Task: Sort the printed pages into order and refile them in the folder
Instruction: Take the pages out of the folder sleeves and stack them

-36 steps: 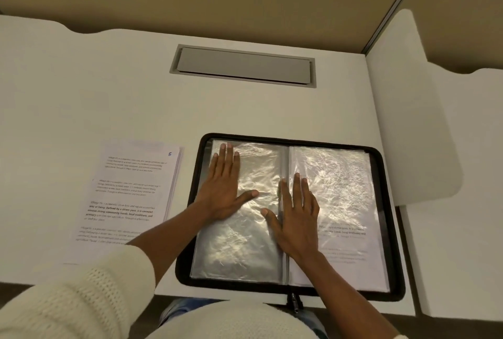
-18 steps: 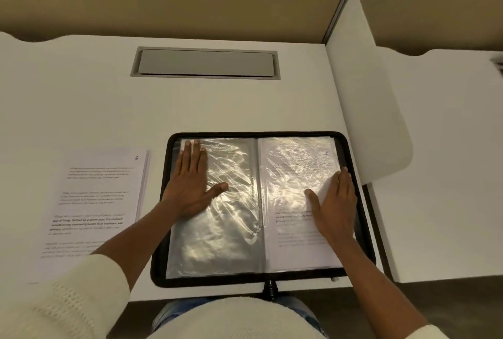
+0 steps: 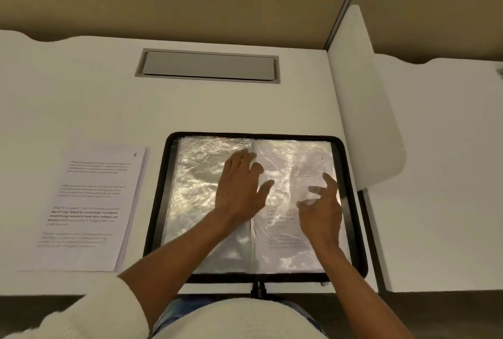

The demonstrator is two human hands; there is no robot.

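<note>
A black zip folder [image 3: 160,197] lies open at the desk's front edge, its clear plastic sleeves shiny. The right sleeve holds a printed page [image 3: 288,240]; the left sleeve [image 3: 190,202] looks empty. My left hand [image 3: 241,189] rests flat near the spine, fingers spread, reaching onto the right sleeve. Over the right sleeve my right hand [image 3: 322,206] hovers with fingers curled and apart, holding nothing that I can see. A stack of printed pages [image 3: 89,210], top sheet marked 6, lies left of the folder.
The white desk [image 3: 81,93] has a grey cable hatch [image 3: 208,65] behind the folder. A white divider panel [image 3: 364,110] stands to the right, with another desk [image 3: 441,175] beyond it. A tan partition wall runs along the back.
My left hand slid right from the left sleeve to the spine. My right hand lifted off the right sleeve's outer edge and curled its fingers.
</note>
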